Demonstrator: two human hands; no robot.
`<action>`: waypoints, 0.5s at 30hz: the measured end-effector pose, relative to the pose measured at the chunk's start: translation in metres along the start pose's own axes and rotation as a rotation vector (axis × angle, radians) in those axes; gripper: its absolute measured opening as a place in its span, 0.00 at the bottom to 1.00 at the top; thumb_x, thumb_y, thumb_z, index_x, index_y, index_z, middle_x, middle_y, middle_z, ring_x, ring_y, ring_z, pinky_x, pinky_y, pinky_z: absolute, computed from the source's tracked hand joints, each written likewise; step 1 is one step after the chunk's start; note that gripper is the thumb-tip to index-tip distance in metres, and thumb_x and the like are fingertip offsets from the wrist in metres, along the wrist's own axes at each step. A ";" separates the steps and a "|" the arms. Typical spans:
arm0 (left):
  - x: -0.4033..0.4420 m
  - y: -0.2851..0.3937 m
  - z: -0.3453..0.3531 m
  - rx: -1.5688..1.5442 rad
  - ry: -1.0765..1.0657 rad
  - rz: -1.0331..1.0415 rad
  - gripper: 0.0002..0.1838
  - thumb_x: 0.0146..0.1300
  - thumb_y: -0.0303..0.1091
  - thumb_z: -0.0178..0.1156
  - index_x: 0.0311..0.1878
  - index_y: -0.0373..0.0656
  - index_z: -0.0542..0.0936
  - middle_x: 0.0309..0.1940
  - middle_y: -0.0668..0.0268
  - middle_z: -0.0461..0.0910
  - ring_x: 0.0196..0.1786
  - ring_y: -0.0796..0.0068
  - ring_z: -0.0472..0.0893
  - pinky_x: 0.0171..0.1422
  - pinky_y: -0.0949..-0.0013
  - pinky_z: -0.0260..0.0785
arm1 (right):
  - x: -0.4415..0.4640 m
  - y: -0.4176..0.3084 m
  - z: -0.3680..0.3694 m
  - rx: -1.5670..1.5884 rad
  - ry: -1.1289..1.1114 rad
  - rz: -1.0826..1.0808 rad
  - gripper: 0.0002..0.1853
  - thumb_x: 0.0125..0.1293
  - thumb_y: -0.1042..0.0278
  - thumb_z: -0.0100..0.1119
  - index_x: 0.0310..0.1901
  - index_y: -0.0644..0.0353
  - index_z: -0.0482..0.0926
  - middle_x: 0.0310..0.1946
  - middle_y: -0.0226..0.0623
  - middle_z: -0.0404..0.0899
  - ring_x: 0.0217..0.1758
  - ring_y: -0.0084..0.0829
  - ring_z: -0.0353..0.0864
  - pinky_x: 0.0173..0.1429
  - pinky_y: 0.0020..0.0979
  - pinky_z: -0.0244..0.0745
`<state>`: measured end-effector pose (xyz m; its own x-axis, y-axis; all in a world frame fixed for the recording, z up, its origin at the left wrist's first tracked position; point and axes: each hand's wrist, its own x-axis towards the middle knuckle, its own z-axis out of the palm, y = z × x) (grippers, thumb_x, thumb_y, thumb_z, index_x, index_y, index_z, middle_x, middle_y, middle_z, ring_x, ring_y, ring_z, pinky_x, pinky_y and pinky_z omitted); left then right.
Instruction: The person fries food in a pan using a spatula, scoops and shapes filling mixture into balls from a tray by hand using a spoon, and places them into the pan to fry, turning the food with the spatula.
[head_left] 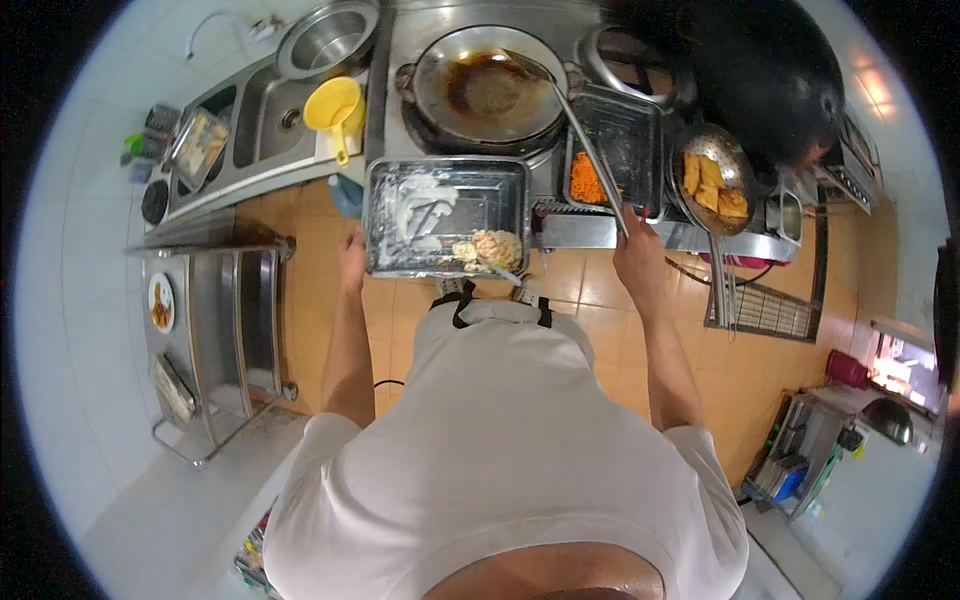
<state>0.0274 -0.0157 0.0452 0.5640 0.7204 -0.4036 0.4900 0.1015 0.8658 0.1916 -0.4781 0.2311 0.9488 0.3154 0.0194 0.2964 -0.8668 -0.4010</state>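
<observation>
My right hand (640, 248) is closed round the end of a long-handled wok spatula (584, 140). Its head rests inside a large wok (440, 90) on the stove, where brown liquid coats the bottom. At the left side of a rectangular metal tray (376, 215) is my left hand (352, 258), its fingers apparently closed on the tray's edge and partly hidden. White paste is smeared across the tray, and a pile of pale chopped food (497, 247) lies in its near right corner with a spoon-like utensil.
Right of the wok, a dark tray (632, 135) holds shredded orange food (588, 180). Further right, a strainer (715, 140) carries fried golden pieces (733, 204). A yellow dipper (334, 104) stands by the sink (262, 135). A metal trolley (205, 340) is at left.
</observation>
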 end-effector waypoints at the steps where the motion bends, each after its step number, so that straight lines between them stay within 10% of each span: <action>1: -0.003 0.006 -0.002 -0.010 0.005 -0.015 0.22 0.71 0.46 0.53 0.49 0.31 0.79 0.42 0.61 0.81 0.45 0.71 0.77 0.53 0.68 0.67 | 0.013 0.004 0.027 -0.076 0.029 -0.056 0.28 0.59 0.79 0.55 0.63 0.59 0.69 0.35 0.59 0.78 0.33 0.58 0.80 0.34 0.49 0.76; 15: 0.002 -0.005 -0.011 -0.085 -0.156 0.075 0.20 0.71 0.38 0.55 0.61 0.40 0.71 0.47 0.61 0.78 0.50 0.71 0.76 0.56 0.68 0.68 | 0.066 -0.041 0.106 -0.275 -0.039 0.084 0.33 0.61 0.77 0.53 0.70 0.47 0.64 0.44 0.57 0.76 0.38 0.55 0.82 0.40 0.49 0.79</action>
<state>0.0189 -0.0077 0.0436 0.6964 0.6138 -0.3720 0.3884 0.1135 0.9145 0.2306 -0.3803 0.1516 0.9680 0.2478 -0.0406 0.2403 -0.9611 -0.1359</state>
